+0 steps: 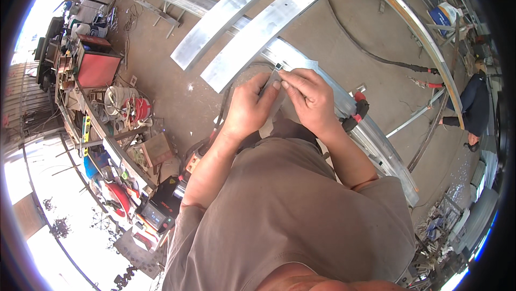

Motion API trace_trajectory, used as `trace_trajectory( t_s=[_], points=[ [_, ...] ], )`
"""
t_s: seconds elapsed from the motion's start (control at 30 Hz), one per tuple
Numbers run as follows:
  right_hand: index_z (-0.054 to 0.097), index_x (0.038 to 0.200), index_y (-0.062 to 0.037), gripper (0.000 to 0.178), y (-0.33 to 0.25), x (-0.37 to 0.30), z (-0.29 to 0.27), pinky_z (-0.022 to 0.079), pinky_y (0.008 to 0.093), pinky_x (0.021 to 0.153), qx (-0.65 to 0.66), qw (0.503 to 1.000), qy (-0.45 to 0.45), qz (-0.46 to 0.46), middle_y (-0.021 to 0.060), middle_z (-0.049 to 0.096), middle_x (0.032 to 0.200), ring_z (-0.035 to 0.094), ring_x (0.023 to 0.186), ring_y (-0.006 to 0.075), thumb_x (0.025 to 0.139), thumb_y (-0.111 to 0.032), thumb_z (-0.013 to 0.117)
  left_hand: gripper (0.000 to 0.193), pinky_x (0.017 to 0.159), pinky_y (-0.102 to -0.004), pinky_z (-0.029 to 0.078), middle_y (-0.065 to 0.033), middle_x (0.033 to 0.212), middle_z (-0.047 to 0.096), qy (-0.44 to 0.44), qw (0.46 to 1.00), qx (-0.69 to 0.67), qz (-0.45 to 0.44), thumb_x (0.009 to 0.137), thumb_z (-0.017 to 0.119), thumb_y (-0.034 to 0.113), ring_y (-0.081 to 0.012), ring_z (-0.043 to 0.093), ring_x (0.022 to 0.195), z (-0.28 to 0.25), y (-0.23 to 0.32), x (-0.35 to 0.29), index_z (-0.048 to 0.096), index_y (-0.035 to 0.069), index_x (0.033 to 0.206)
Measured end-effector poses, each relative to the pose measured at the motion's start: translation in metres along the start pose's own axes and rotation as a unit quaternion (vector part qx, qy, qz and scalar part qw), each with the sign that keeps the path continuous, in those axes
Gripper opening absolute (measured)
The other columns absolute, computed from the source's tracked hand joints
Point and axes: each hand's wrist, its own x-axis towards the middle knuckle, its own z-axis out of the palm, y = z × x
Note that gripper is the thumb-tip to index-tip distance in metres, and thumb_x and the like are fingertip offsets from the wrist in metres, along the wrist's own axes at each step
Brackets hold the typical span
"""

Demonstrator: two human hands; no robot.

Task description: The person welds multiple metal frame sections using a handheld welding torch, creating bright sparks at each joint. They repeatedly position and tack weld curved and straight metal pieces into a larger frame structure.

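In front of my chest, both hands hold a short grey metal piece (273, 79) that looks like a square tube, its dark open end pointing away from me. My left hand (248, 103) grips its left side, thumb on top. From the other side, my right hand (312, 97) pinches it close to that end, and the two hands nearly touch. How far the piece reaches beneath my fingers is hidden. Just beyond my hands lie two wide, shiny metal profiles (252, 41) with slots and holes, resting across a longer metal beam (376, 140).
A long curved metal rail (424, 33) and a dark cable (365, 51) lie on the right. At far right is another person (475, 105). On the left stand a red box (99, 69), a white bucket (119, 100) and a black machine with a screen (156, 213).
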Motion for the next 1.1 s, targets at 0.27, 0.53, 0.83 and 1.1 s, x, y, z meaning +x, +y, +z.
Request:
trace_trajectory(
  t_s=[0.27,0.53,0.83,1.1],
  points=[
    [0.072,0.118,-0.0008,0.023,-0.011,0.004,0.015,0.053,0.0267,0.08,0.192,0.962,0.02,0.192,0.0038,0.071,0.106,0.065,0.091,0.0101,0.098,-0.011,0.074,0.026,0.064,-0.0409,0.048,-0.0206,0.076,0.065,0.013,0.999,-0.046,-0.012,0.101,0.066,0.023,-0.0255,0.059,0.065,-0.013,0.002,-0.005,0.065,-0.002,0.104],
    [0.073,0.114,-0.0056,0.027,-0.027,0.021,0.046,0.049,0.0256,0.071,0.429,0.819,-0.051,0.379,0.0007,0.071,0.104,0.064,0.087,0.0103,0.1,-0.028,0.069,0.027,0.072,-0.0365,0.052,-0.0162,0.086,0.069,-0.021,0.997,-0.067,0.041,0.102,0.065,0.024,-0.0199,0.063,0.076,-0.059,-0.009,-0.018,0.069,0.0,0.113],
    [0.073,0.117,-0.005,0.03,-0.072,0.038,0.097,0.053,0.0288,0.073,0.432,0.799,-0.087,0.409,0.003,0.072,0.107,0.065,0.093,0.0119,0.099,-0.029,0.071,0.029,0.078,-0.0338,0.054,-0.0121,0.093,0.073,-0.026,0.988,-0.155,-0.013,0.105,0.062,0.025,-0.0155,0.065,0.084,-0.131,-0.038,-0.033,0.069,0.0,0.119],
    [0.072,0.116,0.0006,0.026,-0.102,0.03,0.144,0.056,0.0273,0.072,0.287,0.917,-0.028,0.277,0.0038,0.072,0.101,0.066,0.081,0.0115,0.1,-0.02,0.072,0.029,0.078,-0.0345,0.054,-0.0132,0.09,0.073,-0.022,0.988,-0.155,0.009,0.104,0.062,0.024,-0.0164,0.066,0.084,-0.17,-0.054,-0.041,0.069,0.0,0.118]
  ],
)
